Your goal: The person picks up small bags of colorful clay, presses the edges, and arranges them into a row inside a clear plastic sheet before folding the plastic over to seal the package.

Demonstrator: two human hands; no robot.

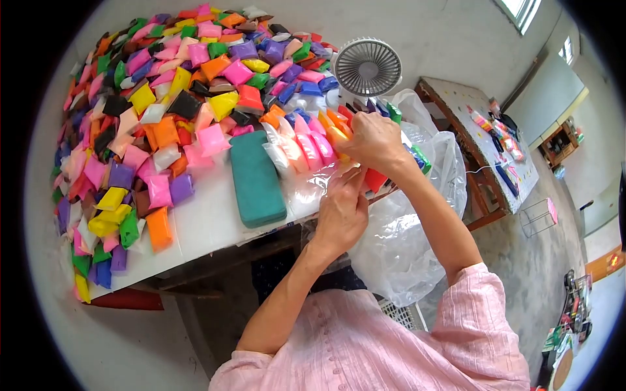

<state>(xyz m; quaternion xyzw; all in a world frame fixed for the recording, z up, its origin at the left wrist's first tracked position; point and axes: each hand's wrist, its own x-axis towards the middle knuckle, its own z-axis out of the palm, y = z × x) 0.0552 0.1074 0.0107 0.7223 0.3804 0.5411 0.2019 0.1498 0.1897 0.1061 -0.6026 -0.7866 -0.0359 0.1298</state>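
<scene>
My left hand is closed on the edge of a clear plastic bag, which lies at the table's front edge. Just above it, my right hand curls its fingers down on a yellow-orange packet; its fingertips are partly hidden. That packet stands in a row of small soft colored packets with pink packets and a white packet. A red packet shows beneath my right wrist. Left of the row lies a teal rectangular block.
A large heap of colored packets covers the white table's left and back. A small fan stands behind my hands. A big clear plastic sack hangs at the right edge. Another table with items stands farther right.
</scene>
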